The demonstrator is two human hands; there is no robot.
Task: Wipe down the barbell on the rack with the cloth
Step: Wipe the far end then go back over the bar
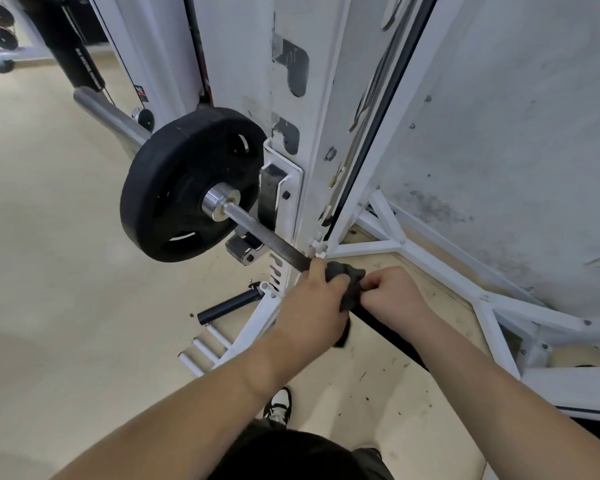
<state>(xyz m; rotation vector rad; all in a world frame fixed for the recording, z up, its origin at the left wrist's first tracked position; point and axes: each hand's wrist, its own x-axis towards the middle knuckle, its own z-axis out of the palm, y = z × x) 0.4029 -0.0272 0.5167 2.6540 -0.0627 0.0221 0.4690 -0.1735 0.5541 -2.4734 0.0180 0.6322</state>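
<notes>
both hands closed on the dark cloth, wrapped round the barbell shaft just this side of the rack upright: left hand clamps cloth to bar, right hand pinches its loose end. best w/ firm grip, twisting while sliding along knurling twd the plate. no containers in view.

My left hand and right hand hide most of the dark cloth and the barbell beneath; my forearms run off the bottom edge.
</notes>
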